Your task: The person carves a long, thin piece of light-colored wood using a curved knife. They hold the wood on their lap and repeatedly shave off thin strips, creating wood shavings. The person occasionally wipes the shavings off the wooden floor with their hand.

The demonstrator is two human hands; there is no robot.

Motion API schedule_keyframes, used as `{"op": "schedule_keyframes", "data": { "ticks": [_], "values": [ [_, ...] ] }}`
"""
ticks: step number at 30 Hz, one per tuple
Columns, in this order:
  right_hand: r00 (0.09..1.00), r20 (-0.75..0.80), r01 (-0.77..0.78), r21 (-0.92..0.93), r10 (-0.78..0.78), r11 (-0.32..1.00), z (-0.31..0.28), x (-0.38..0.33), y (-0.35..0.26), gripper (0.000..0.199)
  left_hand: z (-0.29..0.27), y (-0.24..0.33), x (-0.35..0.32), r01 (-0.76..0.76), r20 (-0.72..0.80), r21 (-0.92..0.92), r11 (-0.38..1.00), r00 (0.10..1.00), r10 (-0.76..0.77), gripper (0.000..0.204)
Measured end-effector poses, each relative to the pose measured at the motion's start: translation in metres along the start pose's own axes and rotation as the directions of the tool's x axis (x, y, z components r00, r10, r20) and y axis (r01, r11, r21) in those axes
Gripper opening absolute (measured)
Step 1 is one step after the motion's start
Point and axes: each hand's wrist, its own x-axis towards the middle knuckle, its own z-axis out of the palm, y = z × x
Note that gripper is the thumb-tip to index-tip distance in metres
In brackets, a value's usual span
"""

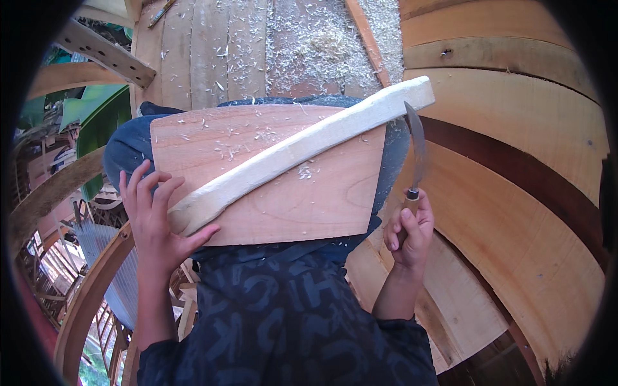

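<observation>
A flat reddish wooden board (pixel 322 199) lies across my lap. On it rests a long pale curved piece of wood (pixel 290 151), running from lower left to upper right. My left hand (pixel 158 215) presses against the near left end of the pale piece and the board's edge, fingers spread. My right hand (pixel 409 235) is shut on the wooden handle of a curved-blade knife (pixel 417 148). The blade points up and its tip is close to the far end of the pale piece.
Wood shavings (pixel 315 45) cover the plank floor ahead. Wide curved hull planks (pixel 515 161) rise on the right. Curved wooden ribs (pixel 84 302) and green leaves (pixel 96 122) lie to the left, with a drop below them.
</observation>
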Motion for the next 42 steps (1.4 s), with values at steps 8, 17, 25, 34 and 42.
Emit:
{"op": "schedule_keyframes", "data": {
  "ticks": [8, 17, 25, 34, 42],
  "values": [
    [0.962, 0.069, 0.226, -0.744, -0.264, 0.629, 0.025, 0.01, 0.029, 0.025, -0.009, -0.009, -0.035, 0.251, 0.199, -0.117, 0.961, 0.954, -0.225, 0.053],
    [0.936, 0.324, 0.351, -0.875, -0.135, 0.334, 0.077, 0.012, 0.012, 0.021, -0.024, 0.001, -0.029, 0.293, 0.394, -0.213, 0.932, 0.899, -0.193, 0.044],
    [0.949, 0.276, 0.296, -0.948, -0.153, 0.121, 0.072, 0.021, 0.004, 0.021, -0.013, -0.002, -0.037, 0.372, 0.476, -0.248, 0.895, 0.851, -0.222, 0.04],
    [0.968, -0.018, 0.016, -0.991, -0.25, 0.135, 0.042, 0.037, -0.029, 0.018, -0.013, -0.003, -0.039, 0.398, 0.479, -0.237, 0.886, 0.842, -0.25, 0.039],
    [0.961, 0.255, 0.268, -0.954, -0.105, 0.138, 0.077, 0.015, 0.003, 0.016, -0.013, -0.006, -0.037, 0.423, 0.548, -0.191, 0.885, 0.794, -0.261, 0.041]
  ]
}}
